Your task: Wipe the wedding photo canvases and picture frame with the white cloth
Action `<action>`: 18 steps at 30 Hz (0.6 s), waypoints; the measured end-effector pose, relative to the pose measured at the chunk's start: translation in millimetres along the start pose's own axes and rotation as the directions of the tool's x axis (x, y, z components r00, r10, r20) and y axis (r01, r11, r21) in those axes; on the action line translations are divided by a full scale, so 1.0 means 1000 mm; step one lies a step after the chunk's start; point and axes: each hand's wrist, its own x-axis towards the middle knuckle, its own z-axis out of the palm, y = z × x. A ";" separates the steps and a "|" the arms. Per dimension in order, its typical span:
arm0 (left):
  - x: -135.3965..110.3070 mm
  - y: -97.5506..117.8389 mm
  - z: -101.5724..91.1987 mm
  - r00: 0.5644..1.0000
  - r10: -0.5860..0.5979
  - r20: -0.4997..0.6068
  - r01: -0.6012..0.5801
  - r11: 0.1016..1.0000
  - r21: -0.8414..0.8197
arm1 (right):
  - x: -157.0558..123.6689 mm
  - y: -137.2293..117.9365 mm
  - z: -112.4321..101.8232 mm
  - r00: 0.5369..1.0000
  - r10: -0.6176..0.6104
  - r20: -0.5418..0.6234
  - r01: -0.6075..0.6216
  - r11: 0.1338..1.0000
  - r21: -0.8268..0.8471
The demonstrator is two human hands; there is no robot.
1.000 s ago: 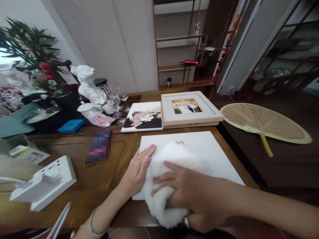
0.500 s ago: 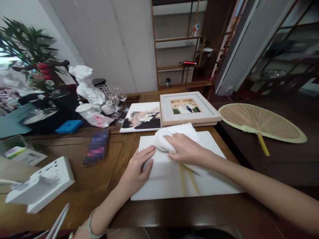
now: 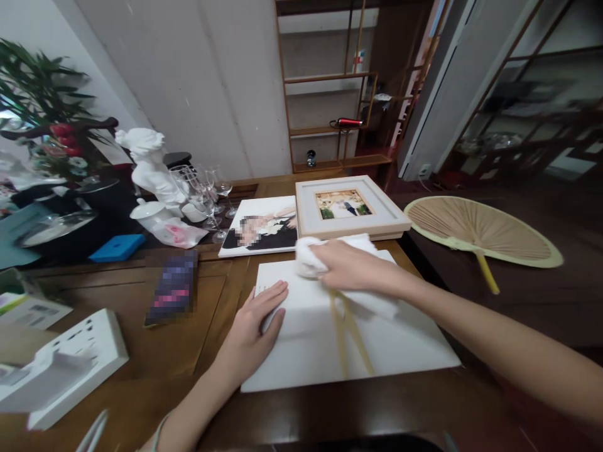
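A flat white panel [image 3: 301,351] lies on the wooden table before me, with two yellowish strips [image 3: 355,342] forming a narrow V on its surface. My left hand [image 3: 259,326] rests on the panel's left side, fingers stretched out and laid flat. Near the far edge, my right hand [image 3: 346,267] is closed around a bunched white cloth [image 3: 308,260]. Part of that cloth trails out to the right beneath my wrist and forearm. The fingertips of my right hand are partly hidden in the folds.
Beyond the panel lie a photo print [image 3: 268,223] and a framed picture [image 3: 348,207]. A palm-leaf fan [image 3: 480,229] is at right. Leftward are wine glasses [image 3: 219,188], a white bust [image 3: 153,169], a blue box [image 3: 117,248], a dark purple item [image 3: 174,285] and a white power strip [image 3: 80,364].
My right hand has carried the cloth slightly right and toward the panel's far edge. My left hand stays in place on the panel. The whole view has shifted a little.
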 end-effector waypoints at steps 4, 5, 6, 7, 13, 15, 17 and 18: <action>-0.001 0.000 0.001 1.000 0.005 -0.008 -0.005 1.000 -0.008 | -0.047 0.038 -0.008 0.980 0.196 -0.019 -0.197 0.980 -0.037; -0.001 0.000 0.001 1.000 0.008 -0.012 -0.008 1.000 -0.007 | -0.057 0.046 -0.008 0.973 0.231 -0.022 -0.232 0.972 -0.035; -0.001 0.000 0.001 1.000 0.009 -0.014 -0.009 1.000 -0.005 | -0.066 0.052 -0.006 0.968 0.249 -0.027 -0.250 0.968 -0.036; -0.001 0.001 0.001 1.000 0.010 -0.014 -0.010 1.000 -0.001 | -0.074 0.056 -0.003 0.967 0.254 -0.037 -0.255 0.966 -0.041; 0.000 0.000 0.002 0.999 0.029 -0.014 -0.029 0.999 0.016 | -0.100 0.053 0.030 0.981 0.127 -0.147 -0.142 0.985 -0.102; 0.000 -0.001 0.002 0.999 0.030 -0.022 -0.030 0.999 0.014 | -0.097 0.049 0.035 0.982 0.052 -0.180 -0.069 0.994 -0.090; 0.000 -0.001 0.001 0.999 0.028 -0.028 -0.028 1.000 0.012 | -0.089 0.049 0.035 0.984 -0.013 -0.177 0.001 0.998 -0.068; 0.000 -0.001 0.001 0.999 0.026 -0.028 -0.026 1.000 0.012 | -0.085 0.050 0.033 0.985 -0.040 -0.168 0.030 0.998 -0.063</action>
